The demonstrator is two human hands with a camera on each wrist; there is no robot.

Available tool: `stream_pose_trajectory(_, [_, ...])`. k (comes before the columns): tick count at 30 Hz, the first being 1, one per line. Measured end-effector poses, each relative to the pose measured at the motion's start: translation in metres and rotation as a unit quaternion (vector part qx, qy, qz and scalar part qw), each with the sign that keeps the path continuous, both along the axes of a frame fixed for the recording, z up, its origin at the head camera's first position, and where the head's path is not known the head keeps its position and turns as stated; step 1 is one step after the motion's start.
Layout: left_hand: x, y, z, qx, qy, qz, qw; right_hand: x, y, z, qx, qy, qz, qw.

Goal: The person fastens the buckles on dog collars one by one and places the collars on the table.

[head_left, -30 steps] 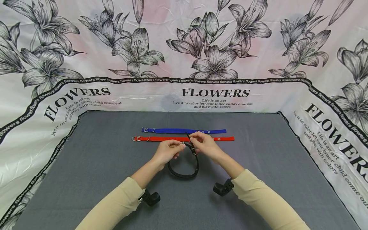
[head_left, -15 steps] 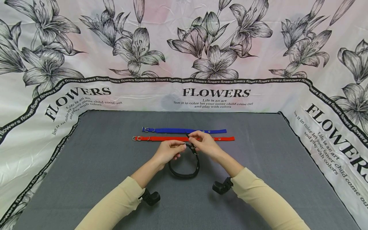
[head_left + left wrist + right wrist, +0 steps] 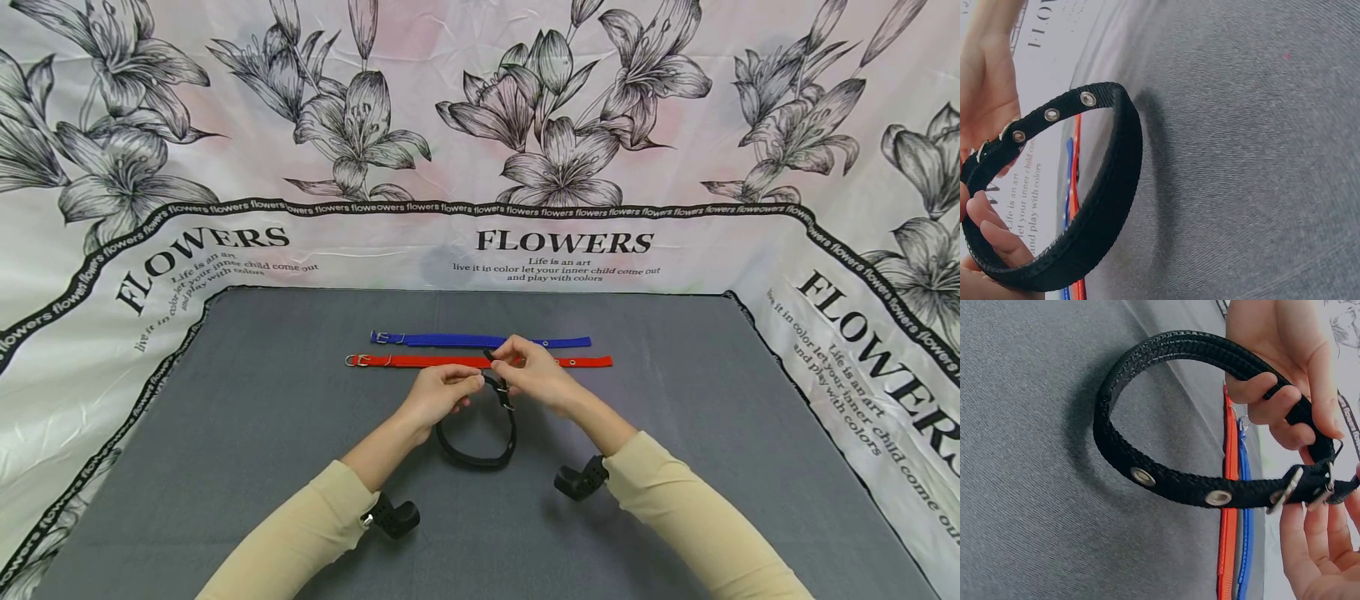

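Note:
A black collar (image 3: 480,461) is bent into a loop above the grey cloth, its strap passed through the metal buckle (image 3: 1285,487). In the head view, my left hand (image 3: 438,393) holds the padded band beside the buckle. Its fingers curl round the band, as the right wrist view shows. My right hand (image 3: 536,372) pinches the strap's free end just past the buckle, near the left fingertips. Metal eyelets (image 3: 1052,114) line the strap between buckle and padding. The right fingers partly hide the strap tip.
Behind the hands, a red collar (image 3: 420,362) and a blue collar (image 3: 450,341) lie flat side by side, buckles to the left. Grey cloth (image 3: 225,433) covers the table. A flower-printed white sheet (image 3: 405,250) rises at the back and sides.
My right hand has risen slightly with the strap end. The black loop has shifted a little to the left. My left hand stays almost in place.

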State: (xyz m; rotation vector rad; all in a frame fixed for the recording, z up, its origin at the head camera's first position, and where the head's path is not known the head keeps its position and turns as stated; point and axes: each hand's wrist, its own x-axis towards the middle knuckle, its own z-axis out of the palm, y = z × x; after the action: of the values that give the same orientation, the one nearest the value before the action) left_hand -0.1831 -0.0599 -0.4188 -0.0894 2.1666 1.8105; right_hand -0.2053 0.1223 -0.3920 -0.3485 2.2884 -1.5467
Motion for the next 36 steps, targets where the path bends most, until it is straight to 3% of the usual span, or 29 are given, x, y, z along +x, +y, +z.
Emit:
stream_pose_trajectory(13, [-0.001,0.0,0.003,0.007,0.012,0.005,0.9999,-0.004,0.008,0.002,-0.007,-0.024,0.052,0.998])
stream_pose_trajectory(24, [0.001,0.003,0.005,0.002,0.016,-0.005,0.9999,-0.003,0.011,0.009,0.027,-0.013,0.094,0.995])
stream_pose_trajectory(36, [0.001,0.001,0.006,-0.015,0.009,-0.029,0.9994,0.0,0.014,0.002,0.044,-0.018,0.101,0.994])
